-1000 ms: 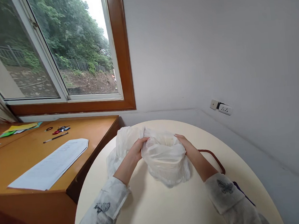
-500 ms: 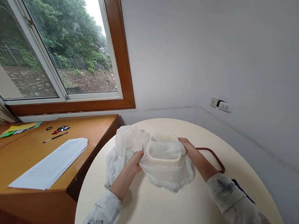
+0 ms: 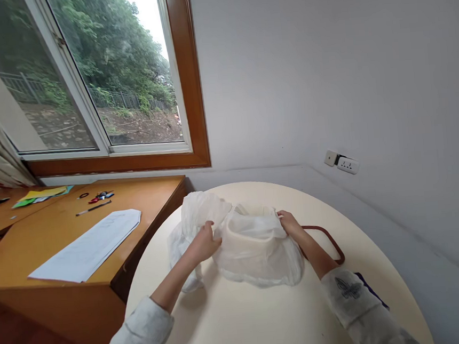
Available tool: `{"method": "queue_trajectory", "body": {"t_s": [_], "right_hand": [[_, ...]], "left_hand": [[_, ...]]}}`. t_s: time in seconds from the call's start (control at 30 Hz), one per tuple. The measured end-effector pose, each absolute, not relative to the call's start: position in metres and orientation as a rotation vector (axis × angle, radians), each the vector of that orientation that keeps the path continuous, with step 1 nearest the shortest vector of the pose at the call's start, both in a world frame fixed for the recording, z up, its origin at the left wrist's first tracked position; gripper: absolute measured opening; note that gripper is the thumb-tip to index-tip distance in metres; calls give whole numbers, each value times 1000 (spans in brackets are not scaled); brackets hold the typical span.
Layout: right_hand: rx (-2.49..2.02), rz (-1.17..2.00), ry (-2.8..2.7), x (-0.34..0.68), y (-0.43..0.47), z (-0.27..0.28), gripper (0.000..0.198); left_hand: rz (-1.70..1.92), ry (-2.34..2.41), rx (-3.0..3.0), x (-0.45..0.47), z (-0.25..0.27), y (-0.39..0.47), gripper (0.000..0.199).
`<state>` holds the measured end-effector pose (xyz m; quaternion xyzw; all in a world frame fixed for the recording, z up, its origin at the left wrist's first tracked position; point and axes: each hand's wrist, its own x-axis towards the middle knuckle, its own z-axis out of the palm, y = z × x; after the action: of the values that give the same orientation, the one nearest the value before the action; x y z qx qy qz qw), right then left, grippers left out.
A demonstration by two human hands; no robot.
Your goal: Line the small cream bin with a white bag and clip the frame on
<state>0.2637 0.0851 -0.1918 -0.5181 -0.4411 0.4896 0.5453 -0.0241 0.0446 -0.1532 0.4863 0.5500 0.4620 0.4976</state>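
In the head view, I can see a thin white plastic bag [image 3: 262, 268] in the middle of a round cream table [image 3: 243, 328]. The bag is pulled around something with a pale rim [image 3: 251, 238], which shows through it. The person's left hand [image 3: 207, 242] is at the bag's left side. Its thumb sticks up, apart from the other fingers, and I can't tell if the fingertips touch the bag. The right hand [image 3: 291, 223] is at the bag's top right edge. Its fingers reach over there, but I can't tell how tightly they pinch. More crumpled white plastic [image 3: 203, 209] sits just behind the left hand. A brown loop [image 3: 332, 240] lies by the right arm. On the wooden desk [image 3: 159, 191] there are papers [image 3: 91, 243] and a pen [image 3: 94, 208].
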Motion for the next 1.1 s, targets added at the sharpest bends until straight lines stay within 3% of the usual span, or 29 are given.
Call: {"method": "queue_trajectory", "body": {"t_s": [0.2,0.37,0.53,0.67,0.9,1.1], "right_hand": [[-1238,645,-1010,260,63,-170,31],[-1096,102,-1331,238,9,-163,48],[-1249,-169,-1420,242,-4,-164,33],[-1121,-30,-1418,240,-2,-167,41],[-948,682,-1263,202,-3,-182,100],[-1085,819,-1212,190,-5,-200,99]], "left_hand": [[1311,1107,1490,-9,-118,28,55],[1185,964,1647,16,-122,14,90],[1107,1039,1874,26,-141,10,100],[1131,1142,1970,29,-155,7,98],[1272,1210,1758,43,-177,5,113],[1277,1155,1744,53,-204,4,98]]}}
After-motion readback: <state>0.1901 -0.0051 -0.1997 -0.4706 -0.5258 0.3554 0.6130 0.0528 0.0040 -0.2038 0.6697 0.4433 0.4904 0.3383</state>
